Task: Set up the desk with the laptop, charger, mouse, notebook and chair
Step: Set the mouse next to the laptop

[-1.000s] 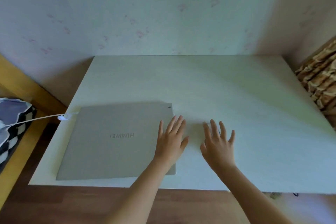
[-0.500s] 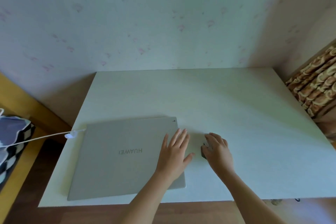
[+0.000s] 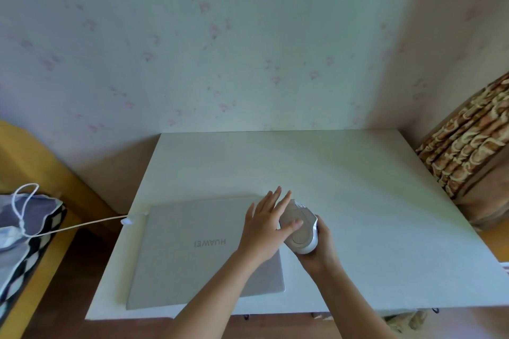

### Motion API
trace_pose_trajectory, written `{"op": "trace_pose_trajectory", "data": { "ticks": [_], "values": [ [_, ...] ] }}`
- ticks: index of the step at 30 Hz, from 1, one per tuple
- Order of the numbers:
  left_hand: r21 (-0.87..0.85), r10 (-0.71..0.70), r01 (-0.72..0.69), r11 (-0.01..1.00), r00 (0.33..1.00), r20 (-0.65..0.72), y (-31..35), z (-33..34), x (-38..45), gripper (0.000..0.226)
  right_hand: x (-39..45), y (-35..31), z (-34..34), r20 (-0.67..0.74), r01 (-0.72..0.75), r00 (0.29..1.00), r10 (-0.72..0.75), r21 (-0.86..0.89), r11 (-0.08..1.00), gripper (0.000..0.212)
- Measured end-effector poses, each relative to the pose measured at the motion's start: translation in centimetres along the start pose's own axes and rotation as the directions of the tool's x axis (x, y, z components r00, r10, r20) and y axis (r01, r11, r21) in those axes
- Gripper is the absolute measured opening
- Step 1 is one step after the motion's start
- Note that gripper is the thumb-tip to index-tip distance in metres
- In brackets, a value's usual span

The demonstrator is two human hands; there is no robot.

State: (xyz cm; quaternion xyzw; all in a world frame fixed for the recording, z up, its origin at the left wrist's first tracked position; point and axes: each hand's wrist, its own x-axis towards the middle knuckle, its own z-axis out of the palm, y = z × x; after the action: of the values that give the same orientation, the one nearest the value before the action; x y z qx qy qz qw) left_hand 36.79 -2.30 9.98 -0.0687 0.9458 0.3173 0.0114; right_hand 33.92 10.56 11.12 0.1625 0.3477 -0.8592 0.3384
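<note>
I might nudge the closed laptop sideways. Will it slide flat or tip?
The laptop is thin and lies flat on the desk, so it would probably slide stiffly without tipping. The white cable at its left edge may tug.

Closed laptop (image 3: 203, 250) on white desk (image 3: 358, 201), charger cable (image 3: 82, 224) at its left edge. Right hand (image 3: 316, 250) holds mouse (image 3: 300, 226) tilted up; left hand (image 3: 264, 226) fingers spread, thumb on mouse.
</note>
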Motion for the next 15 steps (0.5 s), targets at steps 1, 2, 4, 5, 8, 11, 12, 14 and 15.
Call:
{"op": "trace_pose_trajectory", "data": {
  "ticks": [1,2,4,5,8,11,12,14,15],
  "values": [
    [-0.01,-0.007,0.007,1.0,1.0,0.002,0.3,-0.4,0.1,0.062,-0.3,-0.1,0.4,0.02,0.008,1.0,-0.008,0.004,1.0,0.032],
    [-0.017,-0.011,0.011,1.0,1.0,0.006,0.7,-0.7,0.2,0.06,-0.5,-0.2,0.7,0.032,0.02,0.999,-0.02,0.009,1.0,0.033],
    [-0.027,-0.013,0.013,1.0,1.0,0.015,1.5,-1.1,0.4,0.055,-0.9,-0.5,1.1,0.059,0.049,0.997,-0.05,0.021,0.999,0.034],
    [-0.026,-0.011,0.012,1.0,1.0,0.018,1.9,-1.3,0.4,0.053,-1.1,-0.6,1.2,0.069,0.059,0.996,-0.06,0.023,0.998,0.033],
    [0.015,0.002,-0.002,1.0,1.0,-0.012,2.4,-1.2,0.5,0.046,-1.3,-0.7,1.3,0.072,0.074,0.995,-0.072,-0.022,0.997,0.031],
    [0.032,-0.035,0.038,0.999,0.995,-0.093,1.9,-1.1,0.5,0.043,-1.2,-0.5,1.3,0.083,0.076,0.994,-0.067,-0.111,0.991,0.032],
    [0.027,-0.05,0.053,0.998,0.993,-0.103,1.6,-1.1,0.5,0.043,-1.2,-0.4,1.2,0.084,0.088,0.994,-0.076,-0.152,0.985,0.032],
    [0.022,-0.056,0.059,0.998,0.993,-0.105,1.1,-0.9,0.2,0.045,-0.9,-0.4,0.8,0.067,0.121,0.992,-0.108,-0.237,0.964,0.03],
    [0.03,-0.06,0.063,0.998,0.993,-0.103,0.8,-0.8,0.0,0.048,-0.6,-0.5,0.5,0.049,0.136,0.991,-0.127,-0.277,0.951,0.029]
  ]
}}
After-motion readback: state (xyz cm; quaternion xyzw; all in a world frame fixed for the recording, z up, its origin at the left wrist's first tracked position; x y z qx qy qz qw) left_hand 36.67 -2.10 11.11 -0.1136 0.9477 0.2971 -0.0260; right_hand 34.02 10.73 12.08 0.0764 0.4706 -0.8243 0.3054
